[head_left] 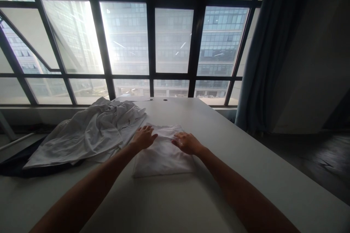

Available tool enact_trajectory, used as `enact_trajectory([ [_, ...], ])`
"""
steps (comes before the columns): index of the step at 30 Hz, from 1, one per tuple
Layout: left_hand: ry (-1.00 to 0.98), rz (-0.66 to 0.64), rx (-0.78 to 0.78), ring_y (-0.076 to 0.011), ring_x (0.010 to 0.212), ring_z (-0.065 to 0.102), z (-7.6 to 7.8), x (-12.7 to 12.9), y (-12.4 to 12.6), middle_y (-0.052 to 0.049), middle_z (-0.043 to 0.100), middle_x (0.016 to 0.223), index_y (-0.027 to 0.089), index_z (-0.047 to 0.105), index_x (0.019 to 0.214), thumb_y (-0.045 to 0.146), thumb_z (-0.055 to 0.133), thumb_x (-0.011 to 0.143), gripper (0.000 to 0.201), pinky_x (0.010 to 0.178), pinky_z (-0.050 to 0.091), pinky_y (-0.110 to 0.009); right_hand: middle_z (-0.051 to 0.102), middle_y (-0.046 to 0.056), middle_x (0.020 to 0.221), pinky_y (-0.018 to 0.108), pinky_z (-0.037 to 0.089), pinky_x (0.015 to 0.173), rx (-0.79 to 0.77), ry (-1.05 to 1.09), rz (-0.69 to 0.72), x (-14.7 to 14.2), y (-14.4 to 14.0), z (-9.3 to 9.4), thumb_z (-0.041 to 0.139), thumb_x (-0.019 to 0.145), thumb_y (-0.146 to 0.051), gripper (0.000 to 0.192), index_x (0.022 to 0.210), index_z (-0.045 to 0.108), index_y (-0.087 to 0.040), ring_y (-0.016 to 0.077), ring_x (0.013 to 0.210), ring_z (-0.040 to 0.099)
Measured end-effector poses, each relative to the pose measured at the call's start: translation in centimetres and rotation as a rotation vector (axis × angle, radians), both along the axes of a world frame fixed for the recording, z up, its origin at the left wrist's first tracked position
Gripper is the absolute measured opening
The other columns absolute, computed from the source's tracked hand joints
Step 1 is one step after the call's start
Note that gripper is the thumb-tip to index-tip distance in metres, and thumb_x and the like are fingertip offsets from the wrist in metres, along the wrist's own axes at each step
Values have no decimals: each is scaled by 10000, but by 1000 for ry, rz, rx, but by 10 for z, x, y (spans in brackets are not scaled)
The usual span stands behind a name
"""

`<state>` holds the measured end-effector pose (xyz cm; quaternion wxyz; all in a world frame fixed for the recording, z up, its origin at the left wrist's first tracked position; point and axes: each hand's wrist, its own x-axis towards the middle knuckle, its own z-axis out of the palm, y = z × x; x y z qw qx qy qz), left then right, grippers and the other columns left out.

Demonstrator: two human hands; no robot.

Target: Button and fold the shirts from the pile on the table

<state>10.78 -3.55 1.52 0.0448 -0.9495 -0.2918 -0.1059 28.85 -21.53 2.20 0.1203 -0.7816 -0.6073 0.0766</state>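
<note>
A white garment (164,158), folded into a flat, roughly rectangular bundle, lies on the white table (161,204). My left hand (144,137) rests on its far left part with the fingers stretched out. Across from it, my right hand (187,142) lies on the right side of the cloth, fingers extended and palm down. Neither hand grips anything. Slight wrinkles run over the bundle's top between the two hands. Its exact kind of garment cannot be made out.
Left of the bundle is a loose heap of crumpled white cloth (95,134), with a dark cloth (16,160) under it at the table's left edge. Beyond the table stand large windows (172,40). A blue-grey curtain (262,65) hangs at right.
</note>
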Motion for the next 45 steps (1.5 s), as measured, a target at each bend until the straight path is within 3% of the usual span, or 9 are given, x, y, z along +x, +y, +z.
enact_trajectory([
  [5,95,189,-236,-285,1515,133,-34,-2,21,-139,149,1638,130,262,1554,563,172,994,713,1169,211,-563,111,64,1652,437,90,1215,-83,-10,-30,7,15,-32,219,999,-557,700,1580,219,-168,210,1519,98],
  [10,87,262,-267,-316,1507,154,-33,-2,24,-160,147,1631,106,273,1552,583,159,981,753,1173,182,-583,66,67,1655,447,12,1217,-77,-10,-104,15,18,-35,172,985,-589,762,1591,135,-128,195,1524,38],
  [15,-1,83,-100,-261,1522,99,-28,13,26,-101,163,1638,157,323,1535,496,233,997,642,1205,110,-518,91,66,1655,427,10,1216,-21,-18,-134,23,22,-37,170,991,-558,735,1590,145,-133,188,1523,50],
  [18,10,38,-199,-241,1518,131,-35,18,33,-92,188,1634,171,317,1537,506,252,991,644,1207,146,-471,93,67,1656,425,-3,1214,-18,-16,-156,24,25,-40,183,994,-554,727,1591,144,-140,187,1523,42],
  [24,-5,165,-294,-249,1518,133,-40,13,42,-142,160,1633,121,291,1541,519,229,979,691,1202,156,-491,153,90,1647,418,78,1214,-42,25,-203,18,20,-34,199,1001,-545,712,1578,204,-129,212,1514,123],
  [32,73,342,-276,-293,1500,196,-26,-21,33,-214,265,1591,74,396,1475,507,155,999,688,1162,207,-568,683,186,1157,359,512,823,-60,222,-383,2,-2,-7,606,823,-617,624,1202,644,-124,328,1046,647],
  [36,104,281,-258,-315,1487,231,-33,-41,24,-237,291,1573,67,393,1475,481,152,1014,666,1138,272,-556,692,123,866,266,490,587,-56,487,-359,4,1,-1,691,793,-472,359,839,667,-117,231,769,655],
  [41,56,181,-169,-279,1486,247,-46,-59,15,-223,314,1569,76,389,1478,359,211,1028,561,1174,237,-500,681,78,859,255,504,570,-5,739,-408,23,22,-3,689,768,-284,177,860,651,-138,189,727,640],
  [45,52,188,-182,-269,1487,245,-43,-61,10,-213,303,1577,66,357,1497,330,205,1028,559,1185,221,-495,703,75,898,253,506,616,93,611,-540,60,40,-6,687,736,-187,192,920,685,-133,191,769,658],
])
